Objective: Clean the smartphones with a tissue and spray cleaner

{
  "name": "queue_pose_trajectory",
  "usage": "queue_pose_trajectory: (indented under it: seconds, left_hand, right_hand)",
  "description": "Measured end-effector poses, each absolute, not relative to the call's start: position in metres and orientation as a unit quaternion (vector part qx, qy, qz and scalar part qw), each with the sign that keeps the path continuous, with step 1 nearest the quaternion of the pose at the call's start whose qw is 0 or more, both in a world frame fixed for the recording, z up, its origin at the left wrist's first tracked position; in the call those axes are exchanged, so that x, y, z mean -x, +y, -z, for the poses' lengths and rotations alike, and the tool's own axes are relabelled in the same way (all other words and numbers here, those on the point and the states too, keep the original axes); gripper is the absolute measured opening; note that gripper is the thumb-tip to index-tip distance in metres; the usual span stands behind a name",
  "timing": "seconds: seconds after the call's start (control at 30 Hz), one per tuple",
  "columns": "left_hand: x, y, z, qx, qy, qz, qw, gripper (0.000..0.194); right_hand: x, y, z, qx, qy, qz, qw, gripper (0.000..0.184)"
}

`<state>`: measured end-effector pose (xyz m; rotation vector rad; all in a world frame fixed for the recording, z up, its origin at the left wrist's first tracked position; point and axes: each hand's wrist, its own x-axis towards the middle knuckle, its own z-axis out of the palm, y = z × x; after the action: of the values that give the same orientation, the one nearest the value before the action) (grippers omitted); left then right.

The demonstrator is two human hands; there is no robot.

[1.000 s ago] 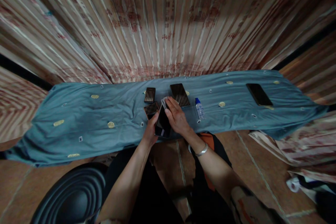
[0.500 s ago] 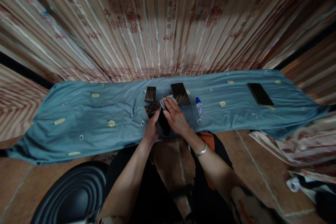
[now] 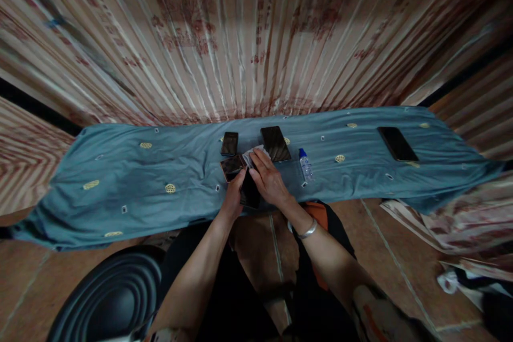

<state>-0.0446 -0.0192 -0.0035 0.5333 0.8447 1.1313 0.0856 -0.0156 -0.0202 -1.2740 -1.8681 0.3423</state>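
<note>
My left hand (image 3: 232,199) grips a dark phone (image 3: 250,192) by its left edge, just above the near edge of the blue cloth (image 3: 120,171). My right hand (image 3: 269,179) lies over the phone's upper end, its fingers pressing a small white cloth (image 3: 253,154) against it. A silver bangle (image 3: 308,231) circles my right wrist. Close behind my hands lie a brownish phone (image 3: 231,165), a small dark phone (image 3: 229,144) and a larger dark phone (image 3: 275,144). A small clear bottle with a blue cap (image 3: 305,164) lies to the right of my right hand.
Another dark phone (image 3: 397,144) rests far right on the blue cloth. A striped reddish curtain (image 3: 256,37) hangs behind. A black ribbed stool (image 3: 108,294) stands at the lower left on the tiled floor. Crumpled fabric (image 3: 460,278) lies at the lower right.
The held phone has sunk a little toward the cloth's near edge and shows less of its face. My right hand's fingers have shifted slightly over its top with the white cloth.
</note>
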Motion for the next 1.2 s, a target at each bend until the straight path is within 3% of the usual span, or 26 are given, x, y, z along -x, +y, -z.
queue_pose_trajectory:
  seconds: [0.5,1.2]
  left_hand:
    - [0.041,-0.02,0.0,-0.215,0.368,-0.518,0.742,0.033]
    - [0.047,-0.008,0.017,-0.204,0.387,-0.599,0.67,0.037]
  right_hand:
    - [-0.084,-0.014,0.023,0.525,-0.737,-0.122,0.408,0.057]
    - [-0.065,-0.015,0.035,0.493,-0.756,-0.125,0.411,0.054]
